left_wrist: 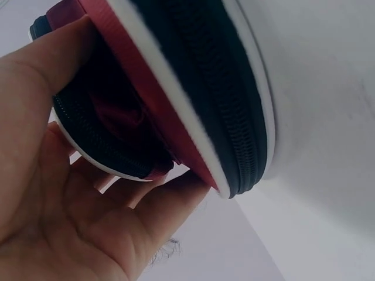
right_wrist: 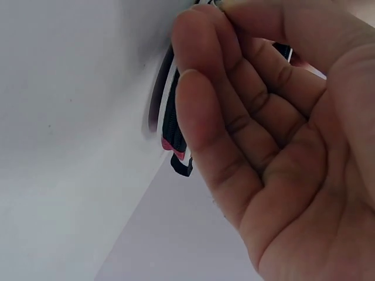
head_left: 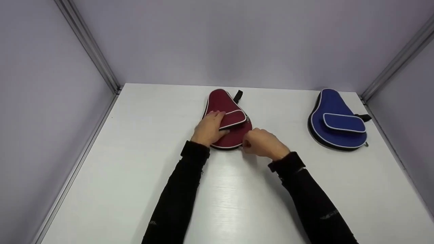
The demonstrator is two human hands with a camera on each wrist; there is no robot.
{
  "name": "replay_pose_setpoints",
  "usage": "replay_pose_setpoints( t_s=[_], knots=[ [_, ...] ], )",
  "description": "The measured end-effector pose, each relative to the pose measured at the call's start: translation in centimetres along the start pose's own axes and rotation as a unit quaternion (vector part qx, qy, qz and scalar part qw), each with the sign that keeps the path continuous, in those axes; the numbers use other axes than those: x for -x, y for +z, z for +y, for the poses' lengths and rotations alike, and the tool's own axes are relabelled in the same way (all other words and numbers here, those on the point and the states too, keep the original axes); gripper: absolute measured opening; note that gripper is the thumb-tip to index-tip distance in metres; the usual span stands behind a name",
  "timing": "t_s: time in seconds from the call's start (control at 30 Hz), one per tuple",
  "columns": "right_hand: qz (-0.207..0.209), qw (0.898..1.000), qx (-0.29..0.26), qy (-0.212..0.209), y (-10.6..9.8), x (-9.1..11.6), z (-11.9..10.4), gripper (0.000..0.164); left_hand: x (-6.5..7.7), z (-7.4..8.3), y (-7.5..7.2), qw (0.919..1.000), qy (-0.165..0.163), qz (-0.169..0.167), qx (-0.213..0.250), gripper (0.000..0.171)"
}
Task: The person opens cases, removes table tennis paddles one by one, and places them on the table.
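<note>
A dark red table tennis bat case (head_left: 220,100) with white piping lies on the white table, narrow end away from me. My left hand (head_left: 208,128) holds it at the raised front pocket (head_left: 235,118), thumb on the near side and fingers over the left part. The left wrist view shows the case's black zipper (left_wrist: 225,99) closed along the edge. At the lower right edge my right hand (head_left: 262,143) has its fingers curled, and thumb and fingertips pinch a small metal zipper pull (right_wrist: 218,3), mostly hidden by the fingers.
A blue bat case (head_left: 334,105) of the same shape lies at the right of the table (head_left: 152,135), its black strap (head_left: 364,117) towards the right edge. Pale walls (head_left: 223,40) stand behind and at both sides. A black strap (head_left: 238,96) sticks out beside the red case.
</note>
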State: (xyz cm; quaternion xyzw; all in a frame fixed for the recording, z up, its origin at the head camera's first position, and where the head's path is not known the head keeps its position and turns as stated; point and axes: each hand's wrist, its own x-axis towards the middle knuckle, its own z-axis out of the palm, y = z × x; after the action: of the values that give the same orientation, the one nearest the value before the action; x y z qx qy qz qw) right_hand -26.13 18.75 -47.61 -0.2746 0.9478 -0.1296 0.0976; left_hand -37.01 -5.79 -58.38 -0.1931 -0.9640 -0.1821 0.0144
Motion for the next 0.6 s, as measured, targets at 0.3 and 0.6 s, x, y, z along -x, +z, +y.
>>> replay_pose_setpoints(
  t_s=[0.3,0.6],
  knots=[
    [0.024,0.999,0.02,0.019,-0.5,0.2,1.6,0.018,3.1,5.3,-5.2,0.9993,-0.005,-0.003,-0.037,0.083],
    [0.057,0.997,0.012,0.053,-1.1,0.7,4.8,0.01,5.4,8.6,-8.5,0.9991,0.017,-0.009,-0.037,0.079]
  ],
)
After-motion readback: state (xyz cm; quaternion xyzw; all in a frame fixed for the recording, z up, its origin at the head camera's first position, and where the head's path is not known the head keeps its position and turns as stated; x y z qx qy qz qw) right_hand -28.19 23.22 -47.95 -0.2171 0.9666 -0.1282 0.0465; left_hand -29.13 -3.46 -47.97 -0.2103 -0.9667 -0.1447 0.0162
